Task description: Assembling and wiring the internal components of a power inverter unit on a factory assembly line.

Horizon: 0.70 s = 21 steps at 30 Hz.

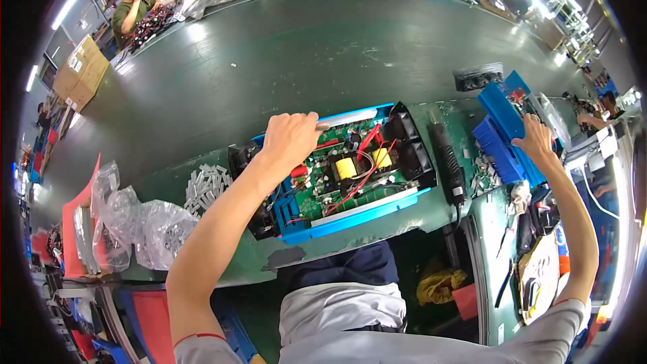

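Note:
In front of me on the bench lies an open blue metal case [350,219] with a green circuit board [377,185], yellow-wrapped coils, red wires and black end pieces. My left hand [293,138] is closed over the case's far edge, near its left end, beside a silver metal strip [350,118]. Its fingertips are partly hidden. Off to the right, my right hand [538,140] grips the edge of a second blue case [502,108], which sits tilted by a blue parts bin [497,152]. Its thumb is on the near side and its fingers wrap over the edge.
A black corded electric screwdriver [446,162] lies right of the open case. Small silver metal pieces [205,187] are heaped to the left, near clear plastic bags [165,229]. A black fan panel [478,77] rests at the far right. Other people work across the wide green surface [283,47].

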Motion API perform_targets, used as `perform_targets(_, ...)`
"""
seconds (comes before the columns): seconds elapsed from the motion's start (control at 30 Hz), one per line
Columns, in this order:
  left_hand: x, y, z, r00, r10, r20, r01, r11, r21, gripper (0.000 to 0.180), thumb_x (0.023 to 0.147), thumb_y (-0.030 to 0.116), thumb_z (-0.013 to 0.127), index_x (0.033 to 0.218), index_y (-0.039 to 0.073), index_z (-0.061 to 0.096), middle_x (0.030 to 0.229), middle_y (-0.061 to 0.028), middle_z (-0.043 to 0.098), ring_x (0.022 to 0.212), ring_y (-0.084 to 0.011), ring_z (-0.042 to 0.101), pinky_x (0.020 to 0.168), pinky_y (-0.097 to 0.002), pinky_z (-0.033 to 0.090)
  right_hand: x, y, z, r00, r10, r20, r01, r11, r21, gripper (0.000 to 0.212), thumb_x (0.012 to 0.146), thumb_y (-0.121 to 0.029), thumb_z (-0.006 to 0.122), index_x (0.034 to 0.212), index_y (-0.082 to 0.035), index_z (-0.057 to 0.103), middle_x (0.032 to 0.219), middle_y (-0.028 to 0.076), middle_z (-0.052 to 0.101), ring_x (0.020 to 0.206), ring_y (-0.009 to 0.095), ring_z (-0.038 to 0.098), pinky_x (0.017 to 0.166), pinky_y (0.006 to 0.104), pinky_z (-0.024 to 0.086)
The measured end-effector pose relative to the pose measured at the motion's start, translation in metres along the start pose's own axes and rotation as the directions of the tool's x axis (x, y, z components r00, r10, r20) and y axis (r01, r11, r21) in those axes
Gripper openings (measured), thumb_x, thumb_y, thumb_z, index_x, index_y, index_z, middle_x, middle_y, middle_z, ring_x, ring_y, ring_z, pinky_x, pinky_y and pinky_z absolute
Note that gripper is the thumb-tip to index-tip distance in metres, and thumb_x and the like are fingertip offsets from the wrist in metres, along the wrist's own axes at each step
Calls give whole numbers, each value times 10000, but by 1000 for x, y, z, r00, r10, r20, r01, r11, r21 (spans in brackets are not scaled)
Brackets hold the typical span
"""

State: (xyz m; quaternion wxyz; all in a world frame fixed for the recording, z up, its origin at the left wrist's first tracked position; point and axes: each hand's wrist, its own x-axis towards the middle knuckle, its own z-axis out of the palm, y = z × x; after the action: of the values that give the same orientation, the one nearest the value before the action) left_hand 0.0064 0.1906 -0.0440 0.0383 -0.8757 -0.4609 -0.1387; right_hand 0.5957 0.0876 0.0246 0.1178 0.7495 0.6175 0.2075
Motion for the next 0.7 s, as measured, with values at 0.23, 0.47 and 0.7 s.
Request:
perform_targets(0.23, -5, 1, -2, 1000, -9, -20, 10, 1000, 13, 214, 890, 255, 709, 852, 45, 694, 715, -162, 718, 698, -343, 735, 623, -447, 573, -26, -19, -10, 987, -18, -157, 42, 988, 147, 641, 717, -188, 881, 1229, -64, 515, 1109, 179, 604, 1061, 388, 641, 848, 482, 532)
perform_targets(0.47, -3, 7, -1, 999, 9, -44, -7, 999, 43, 167, 893, 195, 659, 845, 39, 692, 697, -164, 718, 680, -324, 744, 614, -432, 574, -99, -97, -61, 892, 7, -452, 202, 888, 413, 391, 869, -7, 719, 1239, -25, 595, 1124, 187, 639, 1058, 375, 635, 921, 442, 512)
perform_targets(0.7, -6, 12, -12, 996, -81, 31, 81, 997, -13, 219, 863, 166, 618, 761, 8, 731, 747, -229, 715, 727, -370, 741, 674, -476, 585, -224, -227, -82, 984, 38, -174, 113, 619, 777, 293, 881, -2, 719, 1159, -32, 634, 996, 149, 674, 967, 312, 660, 874, 412, 519)
